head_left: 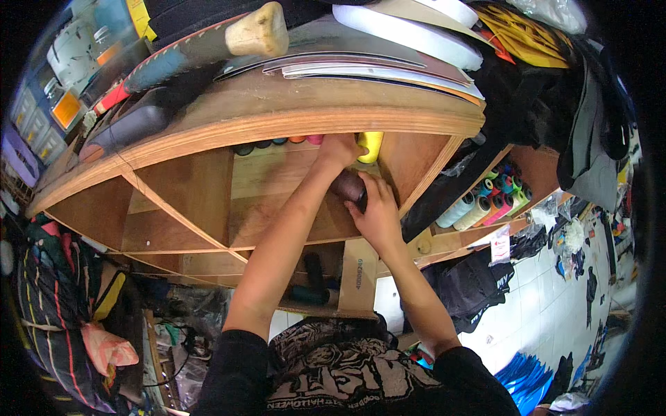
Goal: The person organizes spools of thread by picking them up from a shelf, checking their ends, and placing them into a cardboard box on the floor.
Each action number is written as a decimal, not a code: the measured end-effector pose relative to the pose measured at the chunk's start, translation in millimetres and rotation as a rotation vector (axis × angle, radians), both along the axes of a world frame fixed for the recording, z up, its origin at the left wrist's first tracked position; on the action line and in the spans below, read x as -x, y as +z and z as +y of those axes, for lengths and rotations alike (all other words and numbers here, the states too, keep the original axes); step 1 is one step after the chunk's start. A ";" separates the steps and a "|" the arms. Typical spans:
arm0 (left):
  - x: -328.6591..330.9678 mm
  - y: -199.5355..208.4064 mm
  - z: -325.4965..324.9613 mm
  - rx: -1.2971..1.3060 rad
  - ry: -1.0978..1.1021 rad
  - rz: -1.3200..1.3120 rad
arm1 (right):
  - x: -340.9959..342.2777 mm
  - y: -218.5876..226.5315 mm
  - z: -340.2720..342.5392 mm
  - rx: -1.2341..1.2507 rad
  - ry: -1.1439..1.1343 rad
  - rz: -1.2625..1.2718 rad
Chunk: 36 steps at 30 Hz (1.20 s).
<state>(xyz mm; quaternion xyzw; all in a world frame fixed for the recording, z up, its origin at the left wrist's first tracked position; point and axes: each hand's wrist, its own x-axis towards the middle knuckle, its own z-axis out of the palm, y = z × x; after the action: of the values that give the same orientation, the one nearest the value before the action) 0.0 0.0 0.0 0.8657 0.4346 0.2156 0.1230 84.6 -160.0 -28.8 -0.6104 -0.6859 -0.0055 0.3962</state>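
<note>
Inside a compartment of the wooden shelf (298, 125), my left hand (339, 148) reaches in beneath the top board. Its thumb side is against or right beside a yellow thread spool (370, 147), and the board's edge hides most of its fingers. My right hand (377, 209) is closed around a dark brown thread spool (348, 186), tilted, just below my left wrist. A row of spools, dark ones, an orange one and a pink spool (315, 139), stands at the back to the left of my left hand.
Atop the shelf lie a wooden-handled tool (257, 31), flat sheets (374, 71) and white rolled strips (409, 31). Coloured thread cones (485, 204) stand on a shelf at right. Below my arms is a cardboard box (358, 274). Black bags (468, 288) lie on the tiled floor.
</note>
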 end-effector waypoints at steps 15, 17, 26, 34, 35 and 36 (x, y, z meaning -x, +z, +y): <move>116.9 44.6 -110.1 0.332 0.115 -0.969 | 12.9 32.2 -48.9 0.144 0.176 0.767; 110.0 52.2 -137.0 0.670 0.029 -1.202 | 13.3 35.8 -55.5 0.139 0.216 0.833; 98.4 52.4 -157.7 0.500 0.145 -1.280 | 21.7 52.5 -65.8 0.131 0.300 0.916; 121.3 55.7 -185.1 0.464 0.163 -1.282 | 15.6 54.1 -62.0 0.124 0.322 1.046; 132.9 51.0 -191.8 0.498 0.198 -1.295 | 14.7 53.2 -60.3 0.112 0.341 1.092; 146.2 47.3 -198.5 0.532 0.227 -1.307 | 13.0 56.3 -60.6 0.145 0.356 1.110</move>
<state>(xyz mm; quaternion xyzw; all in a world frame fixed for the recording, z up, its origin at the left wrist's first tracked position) -146.2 -198.5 47.3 0.4495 0.3973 0.5885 0.5421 71.6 -220.7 27.5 -0.4231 -0.4663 0.4285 0.6481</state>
